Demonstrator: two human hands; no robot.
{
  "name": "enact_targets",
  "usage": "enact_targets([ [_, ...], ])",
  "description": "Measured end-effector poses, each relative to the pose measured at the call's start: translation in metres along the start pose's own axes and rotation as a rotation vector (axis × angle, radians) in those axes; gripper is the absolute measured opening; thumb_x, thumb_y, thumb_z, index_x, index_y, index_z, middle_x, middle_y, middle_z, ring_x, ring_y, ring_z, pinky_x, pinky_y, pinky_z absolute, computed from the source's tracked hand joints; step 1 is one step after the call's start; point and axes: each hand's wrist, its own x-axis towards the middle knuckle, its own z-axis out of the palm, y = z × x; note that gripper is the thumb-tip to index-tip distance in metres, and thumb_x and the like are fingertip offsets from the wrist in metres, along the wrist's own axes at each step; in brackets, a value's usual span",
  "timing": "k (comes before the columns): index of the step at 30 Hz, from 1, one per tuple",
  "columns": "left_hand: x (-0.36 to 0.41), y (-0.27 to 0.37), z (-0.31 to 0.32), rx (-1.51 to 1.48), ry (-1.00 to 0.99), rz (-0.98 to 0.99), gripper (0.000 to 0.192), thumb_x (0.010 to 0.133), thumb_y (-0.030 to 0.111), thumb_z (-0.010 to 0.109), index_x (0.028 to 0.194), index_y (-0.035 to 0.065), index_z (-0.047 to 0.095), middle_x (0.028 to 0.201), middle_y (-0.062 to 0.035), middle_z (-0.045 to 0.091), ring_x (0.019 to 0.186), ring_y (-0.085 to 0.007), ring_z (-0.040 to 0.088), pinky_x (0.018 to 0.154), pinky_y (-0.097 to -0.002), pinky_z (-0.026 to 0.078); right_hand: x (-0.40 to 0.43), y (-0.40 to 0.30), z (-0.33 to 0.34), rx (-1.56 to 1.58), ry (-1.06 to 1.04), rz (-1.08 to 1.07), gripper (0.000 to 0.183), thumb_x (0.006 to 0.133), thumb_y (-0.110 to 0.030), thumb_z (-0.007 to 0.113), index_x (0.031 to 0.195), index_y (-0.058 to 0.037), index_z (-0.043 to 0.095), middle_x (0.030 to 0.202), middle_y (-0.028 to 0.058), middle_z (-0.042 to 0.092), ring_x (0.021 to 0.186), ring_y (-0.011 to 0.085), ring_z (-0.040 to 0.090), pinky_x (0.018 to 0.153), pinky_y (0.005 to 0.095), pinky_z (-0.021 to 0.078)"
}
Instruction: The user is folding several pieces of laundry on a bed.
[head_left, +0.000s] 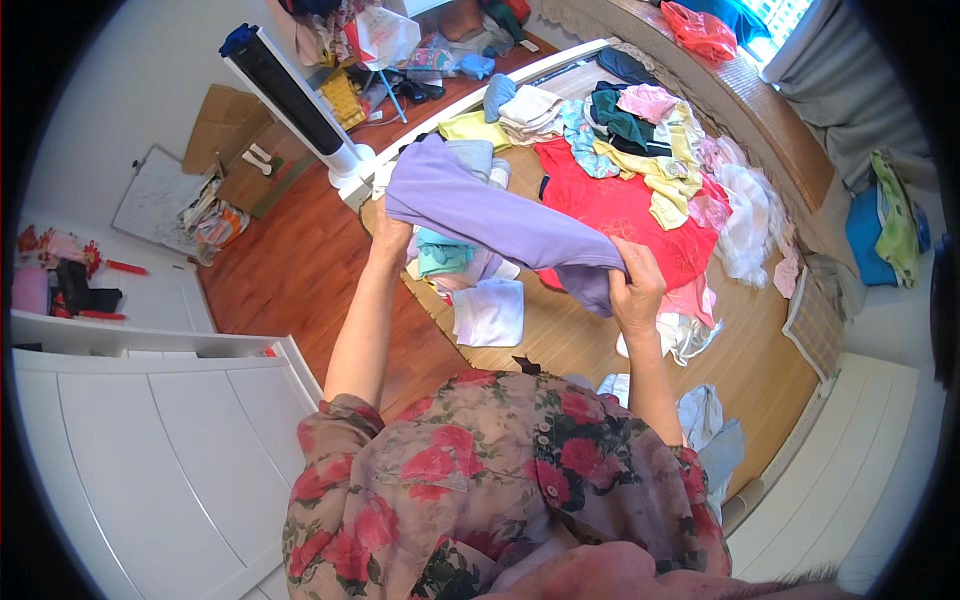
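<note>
A purple cloth garment (502, 206) is stretched between my two hands above the bed mat. My left hand (394, 225) grips its left end, and my right hand (636, 281) holds the other end, where some of the fabric hangs down. Under and behind it lie folded clothes, among them a teal one (442, 253) and a grey one (472, 157). A folded white cloth (489, 313) lies nearer to me. Right of the garment, a red garment (615, 217) is spread out beneath a loose pile with a yellow garment (671, 176).
A white tower fan (300, 105) stands on the wooden floor beyond the bed's left edge. Light blue clothes (712, 435) lie at the near right. A white cabinet (150, 450) is at the lower left, and cardboard boxes (255, 157) lean by the wall.
</note>
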Motion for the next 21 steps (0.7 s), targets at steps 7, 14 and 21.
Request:
enact_targets([
  [7,-0.006,0.012,-0.005,0.774,-0.129,0.479,0.010,0.075,0.007,0.065,0.084,0.0045,0.064,0.075,-0.0111,0.065,0.068,-0.0263,0.064,0.063,-0.0313,0.049,0.007,0.009,-0.052,-0.042,0.228,0.146,0.033,0.074,0.008,0.054,0.104,-0.0011,0.065,0.093,0.0135,0.065,0.086,0.0250,0.063,0.077,0.0329,0.0485],
  [14,-0.016,-0.019,-0.016,1.086,-0.109,0.501,0.016,0.070,0.013,0.066,0.086,0.0090,0.063,0.082,-0.0102,0.065,0.077,-0.0322,0.063,0.065,-0.0395,0.049,-0.017,0.009,-0.075,-0.167,0.172,0.066,0.041,0.067,0.010,0.053,0.105,-0.0022,0.065,0.092,0.0149,0.063,0.087,0.0286,0.062,0.080,0.0367,0.0474],
  [21,0.000,-0.030,-0.012,0.261,-0.081,0.032,0.029,0.087,0.024,0.057,0.101,-0.0008,0.062,0.084,-0.0078,0.065,0.075,-0.0128,0.061,0.064,-0.0313,0.049,-0.065,0.028,-0.037,-0.083,0.059,0.105,0.037,0.070,0.008,0.056,0.105,-0.0022,0.065,0.094,0.0160,0.064,0.088,0.0304,0.061,0.079,0.0372,0.0480],
])
